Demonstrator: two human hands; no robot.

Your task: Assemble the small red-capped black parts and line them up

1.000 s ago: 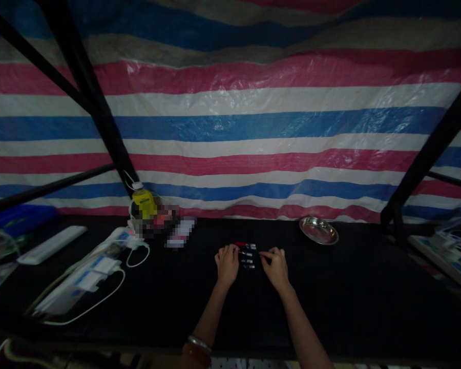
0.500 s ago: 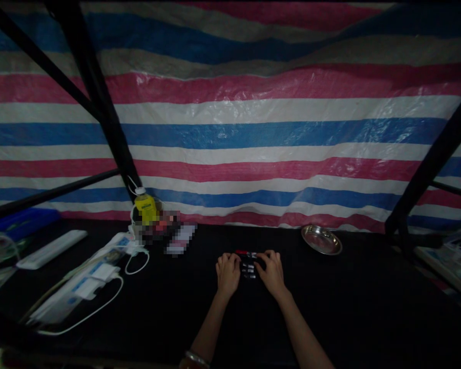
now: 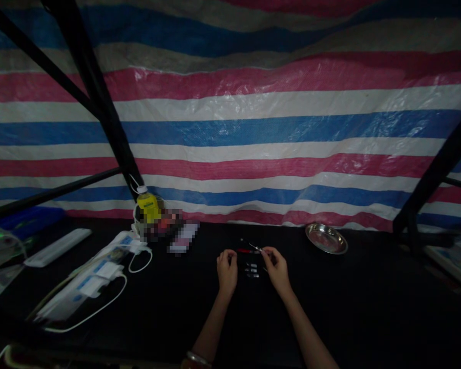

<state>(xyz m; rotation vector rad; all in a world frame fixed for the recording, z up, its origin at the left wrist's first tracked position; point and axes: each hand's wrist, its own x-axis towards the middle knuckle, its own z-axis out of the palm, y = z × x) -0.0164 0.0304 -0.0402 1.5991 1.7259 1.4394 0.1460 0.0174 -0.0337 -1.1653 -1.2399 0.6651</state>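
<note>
On the black table (image 3: 353, 307), the right hand (image 3: 277, 266) pinches a thin dark-tipped tool (image 3: 253, 246) raised just above a red-handled tool (image 3: 246, 251) and 2 small metal pieces (image 3: 251, 270), while the left hand (image 3: 227, 267) rests loosely curled, holding nothing visible, left of them.

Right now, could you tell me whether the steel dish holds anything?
Apparently empty: the steel dish sits upright on the black table, only bare shiny metal showing inside.
</note>
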